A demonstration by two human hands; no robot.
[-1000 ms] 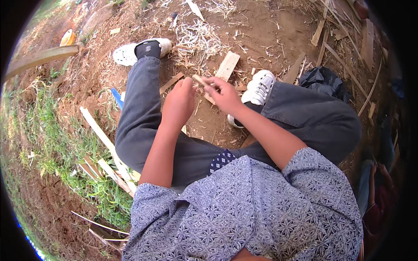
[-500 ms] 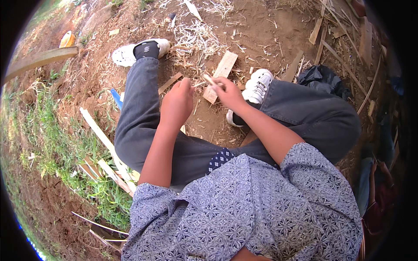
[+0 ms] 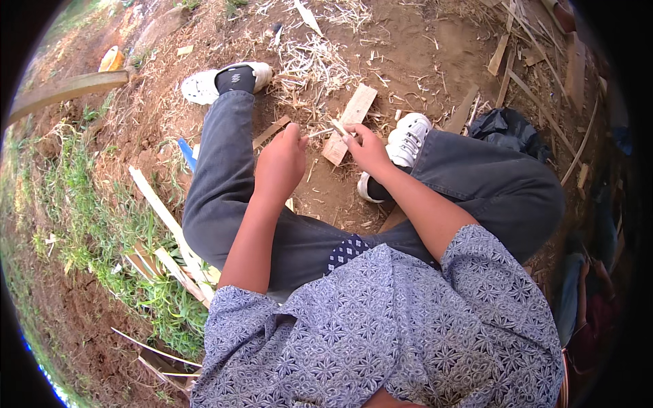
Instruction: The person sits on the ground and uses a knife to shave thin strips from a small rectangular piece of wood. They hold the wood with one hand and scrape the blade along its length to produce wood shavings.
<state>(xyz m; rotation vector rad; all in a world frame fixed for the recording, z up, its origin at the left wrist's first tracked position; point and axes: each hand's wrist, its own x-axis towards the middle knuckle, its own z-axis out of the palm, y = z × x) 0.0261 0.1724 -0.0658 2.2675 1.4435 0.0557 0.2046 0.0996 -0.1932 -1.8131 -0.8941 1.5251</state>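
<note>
My left hand [image 3: 280, 162] is closed, its back toward me, and a thin pale stick [image 3: 319, 132] sticks out of it to the right. Fingers of my right hand [image 3: 368, 149] pinch a short, light piece of wood [image 3: 337, 126], tilted up to the left. The stick's far end meets or nearly meets that piece; whether they touch I cannot tell. Both hands are raised between my spread knees. Behind and below them a flat wooden board [image 3: 360, 107] lies on the ground near my right shoe [image 3: 408, 139]. The left fingertips are mostly hidden.
Pale shavings [image 3: 316, 61] litter the soil beyond the board. A black plastic bag [image 3: 509, 130] lies beside my right leg, with wood strips [image 3: 537, 102] farther right. Split wood [image 3: 166, 221] rests in grass at left. Another person [image 3: 592, 319] sits at the right edge.
My right hand has shifted slightly right and down with the wood piece, which now looks sharper. My left hand has barely moved; the whole view has shifted a little.
</note>
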